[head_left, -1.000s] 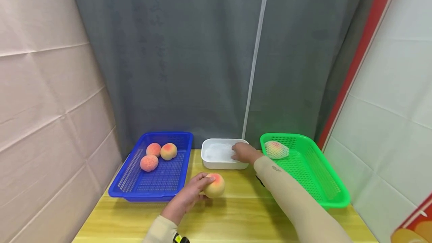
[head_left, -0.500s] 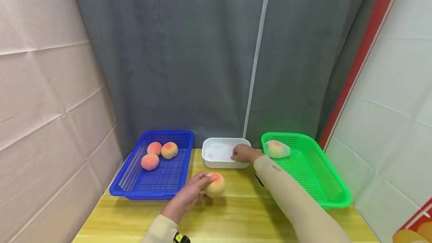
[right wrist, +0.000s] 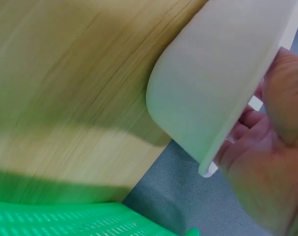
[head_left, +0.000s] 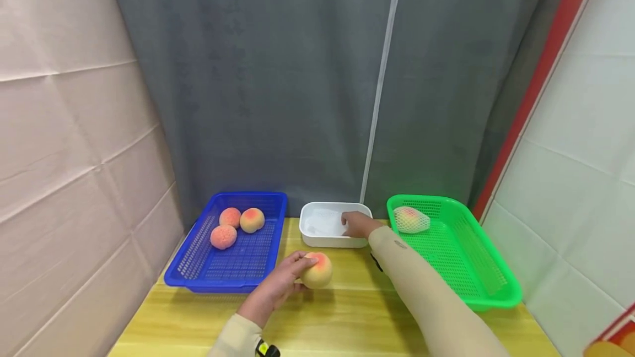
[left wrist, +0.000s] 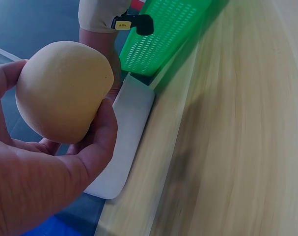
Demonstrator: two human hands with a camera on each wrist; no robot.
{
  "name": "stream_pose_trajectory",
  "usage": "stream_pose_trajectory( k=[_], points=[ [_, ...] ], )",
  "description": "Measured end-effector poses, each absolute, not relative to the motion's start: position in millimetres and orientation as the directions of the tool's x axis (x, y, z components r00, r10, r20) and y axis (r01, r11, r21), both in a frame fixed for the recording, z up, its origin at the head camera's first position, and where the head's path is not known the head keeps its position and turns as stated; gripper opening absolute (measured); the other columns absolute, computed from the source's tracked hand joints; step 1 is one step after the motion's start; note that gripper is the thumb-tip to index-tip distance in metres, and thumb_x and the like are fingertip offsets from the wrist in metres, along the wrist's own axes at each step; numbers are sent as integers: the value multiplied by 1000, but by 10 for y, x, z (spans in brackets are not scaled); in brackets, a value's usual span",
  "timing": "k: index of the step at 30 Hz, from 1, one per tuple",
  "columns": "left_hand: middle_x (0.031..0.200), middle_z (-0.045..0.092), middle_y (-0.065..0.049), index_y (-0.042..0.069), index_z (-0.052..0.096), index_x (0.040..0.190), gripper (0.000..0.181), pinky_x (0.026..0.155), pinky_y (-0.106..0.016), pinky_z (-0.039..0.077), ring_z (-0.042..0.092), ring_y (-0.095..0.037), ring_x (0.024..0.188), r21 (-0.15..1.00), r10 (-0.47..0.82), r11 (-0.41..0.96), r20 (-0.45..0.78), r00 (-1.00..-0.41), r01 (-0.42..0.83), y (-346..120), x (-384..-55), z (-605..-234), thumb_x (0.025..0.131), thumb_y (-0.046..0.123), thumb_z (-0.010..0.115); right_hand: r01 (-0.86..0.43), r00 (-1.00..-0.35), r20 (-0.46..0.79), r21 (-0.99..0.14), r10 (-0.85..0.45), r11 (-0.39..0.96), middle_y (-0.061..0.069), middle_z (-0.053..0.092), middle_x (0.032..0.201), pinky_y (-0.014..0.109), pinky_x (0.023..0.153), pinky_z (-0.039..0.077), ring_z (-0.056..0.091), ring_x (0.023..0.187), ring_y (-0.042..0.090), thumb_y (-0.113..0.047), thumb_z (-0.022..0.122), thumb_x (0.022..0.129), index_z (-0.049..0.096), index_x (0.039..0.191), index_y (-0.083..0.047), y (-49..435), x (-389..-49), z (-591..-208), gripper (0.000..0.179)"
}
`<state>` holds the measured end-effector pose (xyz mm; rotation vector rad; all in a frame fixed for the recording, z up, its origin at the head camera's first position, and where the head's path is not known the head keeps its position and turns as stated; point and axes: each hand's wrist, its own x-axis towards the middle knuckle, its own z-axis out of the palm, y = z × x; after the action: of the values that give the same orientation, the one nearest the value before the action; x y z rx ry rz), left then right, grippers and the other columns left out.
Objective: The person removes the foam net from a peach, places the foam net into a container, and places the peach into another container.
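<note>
My left hand (head_left: 281, 285) holds a yellow peach with a red blush (head_left: 317, 270) above the table, thumb on its upper side and fingers curled beneath. The left wrist view shows the peach's pale yellow side (left wrist: 63, 91). My right hand (head_left: 358, 225) reaches over the near right rim of a white tub (head_left: 329, 242), fingers bent down inside. In the right wrist view the tub wall (right wrist: 203, 73) hides the fingertips, so whether they pinch anything is unclear. Whitish, mesh-like material (head_left: 322, 220) seems to lie in the tub.
A blue basket (head_left: 225, 282) on the left holds several peaches, including a pink one (head_left: 224, 237). On the right, a green basket (head_left: 491, 258) contains a peach in a white foam net (head_left: 410, 220). The wooden table (head_left: 342, 324) ends at a grey curtain (head_left: 278, 98).
My right hand stays inside the tub, its fingers shifting slightly. The left hand keeps the peach in nearly the same place. The whole view has drifted a little.
</note>
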<state>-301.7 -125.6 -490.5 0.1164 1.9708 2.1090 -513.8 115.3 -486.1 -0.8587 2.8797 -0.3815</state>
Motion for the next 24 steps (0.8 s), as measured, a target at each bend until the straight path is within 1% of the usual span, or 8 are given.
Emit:
stream_pose_trajectory(
  k=[6, 10, 13, 18, 24],
  points=[
    [125, 69, -13, 2, 59, 136, 45, 91, -45, 60, 70, -22, 104, 991, 246, -46, -111, -963, -126, -1263, -3013, -4889, 109, 37, 69, -480, -855, -76, -263, -514, 837, 6, 67, 96, 43, 98, 53, 58, 94, 25, -17, 89, 95, 65, 108, -6, 1181, -5199, -4930, 29],
    [126, 69, -11, 3, 59, 136, 44, 92, -46, 60, 70, -22, 104, 992, 251, -47, -106, -962, -121, -1266, -3020, -4883, 110, 37, 67, -468, -860, -79, -269, -504, 842, 7, 68, 98, 45, 99, 54, 60, 95, 26, -19, 90, 94, 67, 108, -6, 1181, -5193, -4898, 30],
    [125, 69, -11, 3, 59, 136, 44, 92, -46, 60, 69, -22, 105, 992, 256, -49, -102, -961, -118, -1267, -3021, -4882, 110, 36, 67, -472, -859, -67, -279, -508, 836, 7, 69, 97, 46, 98, 55, 60, 94, 27, -19, 90, 93, 69, 107, -4, 1185, -5180, -4865, 29],
    [124, 69, -11, 3, 60, 132, 41, 92, -45, 60, 70, -21, 105, 991, 253, -47, -107, -962, -123, -1273, -3020, -4883, 109, 36, 68, -478, -857, -49, -301, -514, 825, 5, 70, 97, 43, 98, 55, 60, 93, 25, -21, 90, 94, 73, 108, -4, 1202, -5181, -4870, 28],
    [125, 69, -12, 4, 61, 132, 41, 92, -44, 59, 70, -22, 106, 992, 260, -44, -104, -960, -119, -1305, -3019, -4853, 109, 37, 68, -487, -858, 12, -340, -514, 804, 5, 69, 92, 43, 93, 58, 61, 87, 23, -18, 91, 93, 73, 104, -3, 1204, -5135, -4776, 26]
  ],
)
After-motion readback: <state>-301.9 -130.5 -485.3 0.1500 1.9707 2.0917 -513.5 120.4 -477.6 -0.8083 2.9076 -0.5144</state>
